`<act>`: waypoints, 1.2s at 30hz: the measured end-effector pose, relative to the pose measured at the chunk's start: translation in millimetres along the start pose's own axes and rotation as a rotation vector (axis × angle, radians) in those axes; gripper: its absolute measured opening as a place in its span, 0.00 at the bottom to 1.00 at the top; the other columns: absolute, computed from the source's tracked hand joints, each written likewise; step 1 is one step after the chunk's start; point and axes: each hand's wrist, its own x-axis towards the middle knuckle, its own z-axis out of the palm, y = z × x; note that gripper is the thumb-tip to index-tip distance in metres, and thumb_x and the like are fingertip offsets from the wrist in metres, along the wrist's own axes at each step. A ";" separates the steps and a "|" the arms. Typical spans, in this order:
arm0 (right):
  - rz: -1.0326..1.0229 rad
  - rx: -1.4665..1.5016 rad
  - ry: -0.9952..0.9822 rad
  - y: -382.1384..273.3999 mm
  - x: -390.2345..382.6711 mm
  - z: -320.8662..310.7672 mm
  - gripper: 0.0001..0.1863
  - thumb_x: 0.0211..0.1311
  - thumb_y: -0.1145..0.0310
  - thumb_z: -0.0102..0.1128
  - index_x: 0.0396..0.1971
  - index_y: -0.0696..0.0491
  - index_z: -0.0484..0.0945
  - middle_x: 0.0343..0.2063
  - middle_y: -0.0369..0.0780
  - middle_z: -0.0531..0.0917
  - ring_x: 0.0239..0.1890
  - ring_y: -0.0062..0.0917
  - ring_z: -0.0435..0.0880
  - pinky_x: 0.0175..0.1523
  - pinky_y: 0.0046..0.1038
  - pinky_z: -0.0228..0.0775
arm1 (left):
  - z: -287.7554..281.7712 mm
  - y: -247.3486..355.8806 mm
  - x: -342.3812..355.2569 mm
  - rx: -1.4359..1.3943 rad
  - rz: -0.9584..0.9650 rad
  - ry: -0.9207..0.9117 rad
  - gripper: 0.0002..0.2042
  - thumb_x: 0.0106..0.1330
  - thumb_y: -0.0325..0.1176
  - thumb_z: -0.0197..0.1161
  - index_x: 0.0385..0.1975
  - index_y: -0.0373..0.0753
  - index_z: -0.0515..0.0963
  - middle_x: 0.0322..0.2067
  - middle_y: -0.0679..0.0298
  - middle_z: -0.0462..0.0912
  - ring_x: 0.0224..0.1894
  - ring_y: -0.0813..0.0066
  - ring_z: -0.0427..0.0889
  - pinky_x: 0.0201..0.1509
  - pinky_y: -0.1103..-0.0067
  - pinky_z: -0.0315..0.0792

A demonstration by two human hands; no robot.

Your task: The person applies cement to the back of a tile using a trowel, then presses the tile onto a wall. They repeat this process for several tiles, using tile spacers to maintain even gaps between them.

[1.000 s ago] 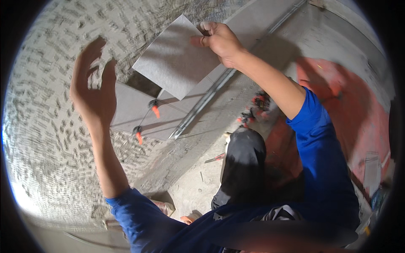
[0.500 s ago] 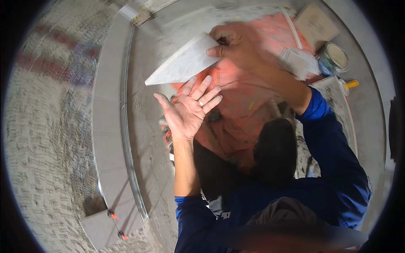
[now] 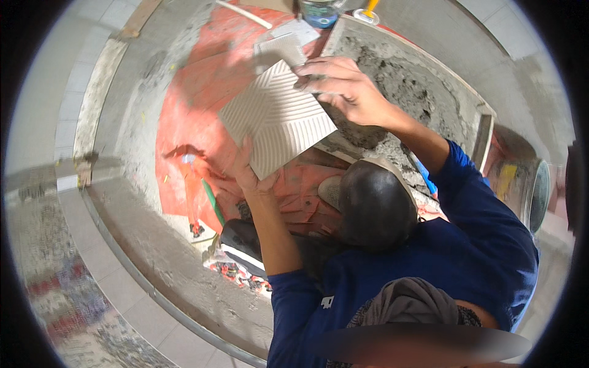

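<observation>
My left hand [image 3: 250,168] is closed on the lower-left side of a square tile [image 3: 276,116], some fingers hidden behind it. The tile's ridged, grooved underside faces up, tilted. My right hand [image 3: 340,86] grips its upper-right edge, fingers bent over it. Just beyond, several thinner grid-patterned pieces [image 3: 276,46] lie on a red sheet [image 3: 187,104]. To the right is a framed trough [image 3: 423,86] of wet grey mortar. My dark padded knee [image 3: 374,202] is below the tile.
At the top stand a bucket [image 3: 316,15] and a yellow-handled tool [image 3: 368,13], near a white rod [image 3: 242,13]. A metal strip [image 3: 113,230] borders laid tiles [image 3: 92,239] at left. Orange tools [image 3: 190,196] lie left of my knee; another bucket [image 3: 521,193] is at right.
The view has turned from the textured floor toward the red sheet and trough. The tile has flipped to show its ridged side, and my left hand, open earlier, has taken hold of it.
</observation>
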 end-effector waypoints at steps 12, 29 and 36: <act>1.346 -0.488 -0.511 -14.2 -278.5 -79.8 0.29 0.60 0.48 0.57 0.53 0.53 0.72 0.43 0.52 0.80 0.46 0.45 0.80 0.50 0.42 0.71 | -59.6 -21.5 -14.9 -0.081 -0.095 0.190 0.25 0.66 0.33 0.58 0.61 0.31 0.62 0.57 0.49 0.69 0.57 0.52 0.71 0.61 0.59 0.69; 1.364 -0.548 -0.569 21.2 -289.4 -120.3 0.20 0.56 0.58 0.60 0.45 0.52 0.71 0.35 0.49 0.81 0.42 0.43 0.81 0.44 0.44 0.74 | -88.2 -15.1 -32.4 0.190 -0.072 0.379 0.26 0.71 0.40 0.52 0.63 0.32 0.59 0.59 0.49 0.68 0.60 0.54 0.68 0.63 0.59 0.66; 1.269 -0.726 -0.633 168.1 -228.5 -167.4 0.18 0.62 0.59 0.55 0.46 0.56 0.72 0.38 0.49 0.82 0.41 0.38 0.82 0.41 0.43 0.75 | -78.3 -26.1 -20.9 0.160 -0.092 0.326 0.25 0.71 0.42 0.50 0.62 0.33 0.60 0.59 0.50 0.67 0.60 0.55 0.68 0.64 0.58 0.65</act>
